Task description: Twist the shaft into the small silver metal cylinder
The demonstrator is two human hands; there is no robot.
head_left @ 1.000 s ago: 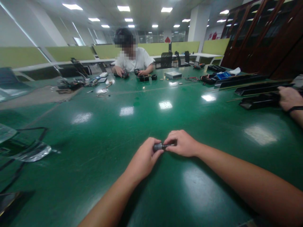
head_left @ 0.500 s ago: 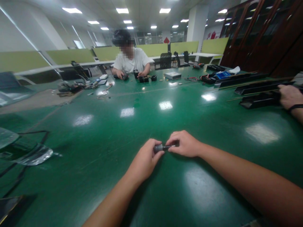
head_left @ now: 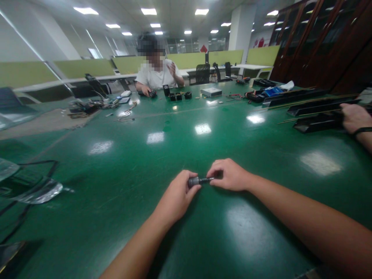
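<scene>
A short screwdriver [head_left: 194,181] with a thick dark-grey handle lies level between my two hands, just above the green table. My left hand [head_left: 181,190] is closed around the handle, thumb and fingers gripping it from the left. Pointing right, the narrow black shaft ends in a thin silvery tip. My right hand [head_left: 228,175] pinches at that tip with thumb and forefinger. Its other fingers are curled, and whether a separate small part sits in the pinch is too small to tell.
Across the green table [head_left: 130,155] sits a person [head_left: 159,75] with small black boxes [head_left: 180,96]. At right, another person's hand [head_left: 356,116] rests by long black channels [head_left: 316,124]. Clear plastic packaging [head_left: 31,186] lies at left. A grey box [head_left: 211,92] stands at the back.
My right hand has slid slightly right along the screwdriver, showing more of its shaft. My left hand keeps its hold. The person opposite has raised one hand.
</scene>
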